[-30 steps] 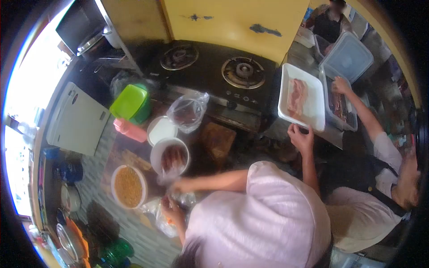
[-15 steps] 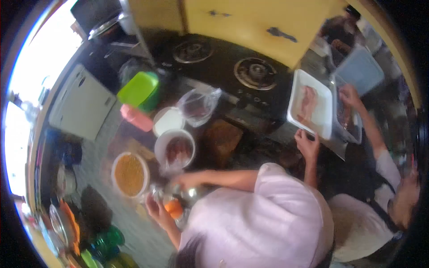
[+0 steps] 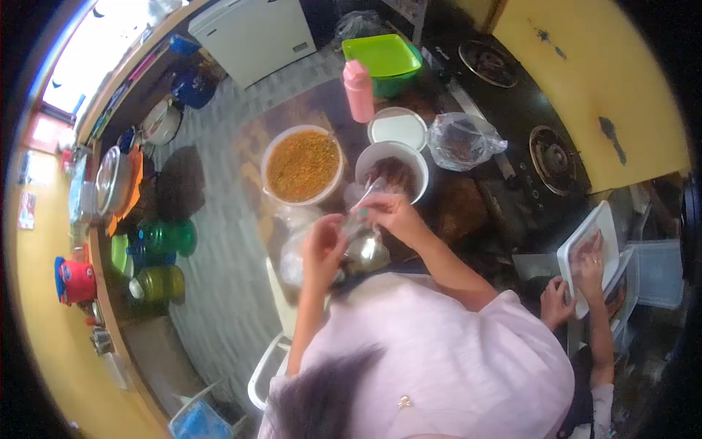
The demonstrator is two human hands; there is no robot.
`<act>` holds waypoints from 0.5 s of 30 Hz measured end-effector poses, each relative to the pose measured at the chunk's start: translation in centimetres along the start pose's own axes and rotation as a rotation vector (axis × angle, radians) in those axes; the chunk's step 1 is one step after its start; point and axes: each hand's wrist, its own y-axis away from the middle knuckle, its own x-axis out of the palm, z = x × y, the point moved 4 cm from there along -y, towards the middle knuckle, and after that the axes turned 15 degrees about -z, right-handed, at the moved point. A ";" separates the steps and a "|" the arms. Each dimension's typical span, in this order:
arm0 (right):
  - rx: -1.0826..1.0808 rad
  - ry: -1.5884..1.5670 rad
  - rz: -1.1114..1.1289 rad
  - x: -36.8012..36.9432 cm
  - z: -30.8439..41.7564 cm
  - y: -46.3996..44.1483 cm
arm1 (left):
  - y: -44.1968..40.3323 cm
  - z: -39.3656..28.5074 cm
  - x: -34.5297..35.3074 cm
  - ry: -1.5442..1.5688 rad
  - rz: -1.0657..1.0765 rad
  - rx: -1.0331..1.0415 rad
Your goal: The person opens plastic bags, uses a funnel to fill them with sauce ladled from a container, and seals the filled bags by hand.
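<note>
My left hand [image 3: 324, 249] and my right hand [image 3: 393, 216] are raised close together, fingers pinched on a clear plastic bag [image 3: 358, 214] stretched between them. Just beyond my right hand is a white tub [image 3: 420, 164] with dark reddish pieces in it. A round white tub of orange-yellow chopped food [image 3: 302, 164] stands beyond my left hand. More clear plastic [image 3: 295, 260] lies beside my left wrist, and a shiny metal round item [image 3: 368, 252] sits below my hands.
Past the tubs are a white lid [image 3: 398, 128], a pink bottle [image 3: 358, 91], a green container [image 3: 384, 55] and a bagged bowl [image 3: 462, 140]. The black stove [image 3: 512, 110] is at right. A co-worker's hands [image 3: 587, 274] are at a white tray [image 3: 567, 256].
The view has swung left and turned. My hands have come up together with the plastic bag between them. The co-worker's one hand has moved from the clear box into the white tray.
</note>
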 end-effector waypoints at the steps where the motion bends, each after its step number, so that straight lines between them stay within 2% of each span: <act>1: -0.025 -0.011 -0.043 -0.3 0.3 -0.2 | 0.0 0.4 -0.5 0.000 -0.007 -0.016; 3: -0.079 -0.031 -0.133 -1.2 0.7 -0.7 | 0.0 1.5 -1.3 0.004 -0.017 -0.044; 6: -0.035 -0.097 -0.167 -2.0 0.4 -1.3 | 0.1 1.6 -2.8 0.184 -0.148 -0.053; 9: -0.027 -0.166 -0.181 -2.6 0.2 -1.6 | 0.3 2.1 -4.9 0.164 -0.246 -0.118; 15: -0.020 -0.251 -0.260 -3.3 0.5 -1.7 | 0.5 1.9 -7.0 0.150 -0.329 -0.058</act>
